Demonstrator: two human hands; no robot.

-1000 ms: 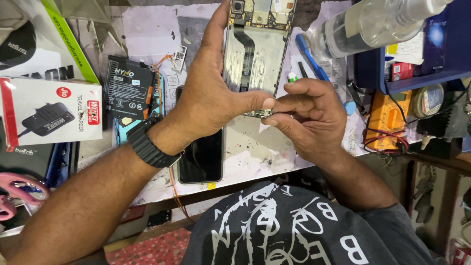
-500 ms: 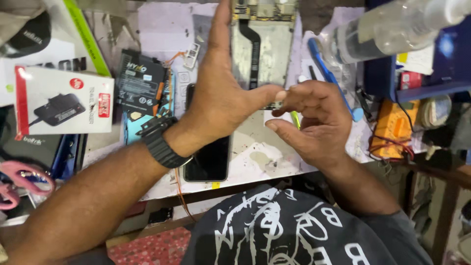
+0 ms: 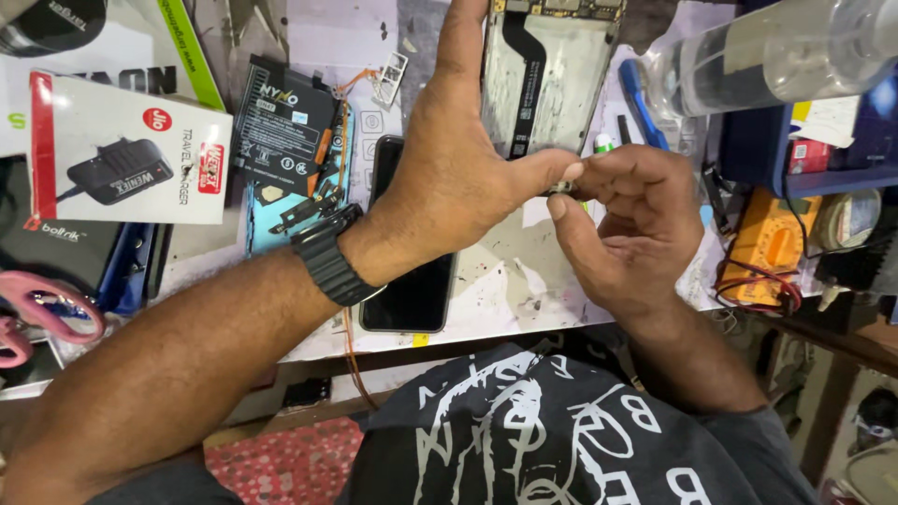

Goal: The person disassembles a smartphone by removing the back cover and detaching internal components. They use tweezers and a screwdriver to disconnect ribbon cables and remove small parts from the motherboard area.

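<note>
The left hand (image 3: 458, 178) lies flat and spread over the opened phone (image 3: 552, 75), fingers stretched toward the top of the view and the palm resting on the phone's lower end; its thumb reaches sideways to meet the right hand (image 3: 622, 220), so the hand is open rather than closed on anything; a black watch (image 3: 327, 257) circles its wrist. The right hand is curled, thumb and forefinger pinched together on a small metal part (image 3: 561, 188) that sits right at the tip of the left thumb; the part is too small to tell more about it. The opened phone lies on the tabletop (image 3: 505, 290) with its silvery inner plate up and a dark flex strip running down its middle; its top runs out of view. Just beside the left wrist, partly under it, a second phone with a dark screen (image 3: 412, 290) lies flat on the tabletop. To the left of that lies a black battery (image 3: 285, 126) over a light blue case, and farther left a white and red charger box (image 3: 126, 150); pink-handled scissors (image 3: 42, 313) sit at the left edge. To the right, a clear plastic bottle (image 3: 767, 56) lies tilted near the top, a blue tool (image 3: 641, 98) rests beside the opened phone, and an orange multimeter (image 3: 762, 248) with red leads sits beyond the right hand.
</note>
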